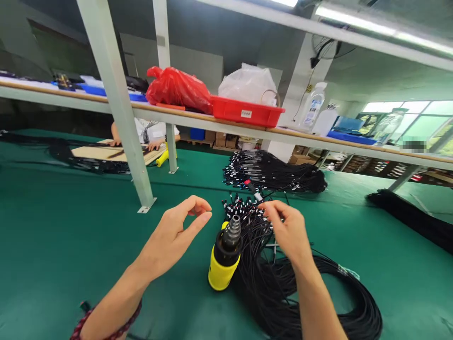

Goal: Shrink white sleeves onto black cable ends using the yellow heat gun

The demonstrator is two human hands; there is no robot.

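Between my hands a yellow heat gun (224,259) stands on the green work surface, its stepped metal nozzle pointing up. My left hand (182,226) hovers left of the nozzle, thumb and fingers curved with a small gap between the tips and nothing in them. My right hand (285,224) is over a bundle of black cables (258,264). Its fingertips come together at the white-tipped cable ends; what they hold, if anything, is too small to make out. The cable bundle loops round to the lower right.
A second cable pile (276,172) lies behind, another (414,215) at the right. A white post (123,108) stands at the left. Overhead, a shelf (198,120) carries a red tray (246,112), bags and bottles. Another person's hands (155,143) rest near a board.
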